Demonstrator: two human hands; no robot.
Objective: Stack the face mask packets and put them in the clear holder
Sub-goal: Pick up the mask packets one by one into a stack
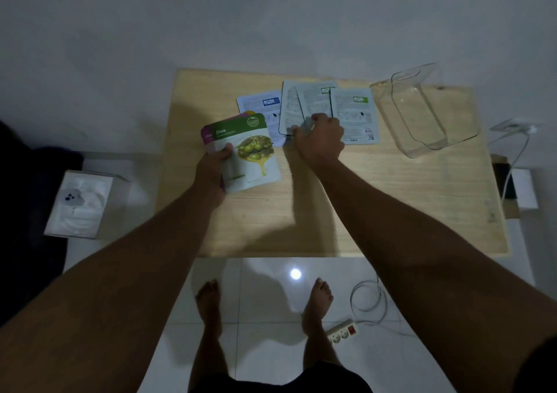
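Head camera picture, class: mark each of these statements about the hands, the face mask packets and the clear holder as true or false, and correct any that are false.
1. The left hand holds the packets with the Olive packet on top. True.
2. The clear holder already has packets in it. False: it stands empty at the right of the wooden table.
3. The right hand reaches the face-down packets lying on the table. True.
4. The face-down packets lie apart from each other. False: they overlap.
5. The clear holder is in the left hand. False: it rests on the table, untouched by either hand.
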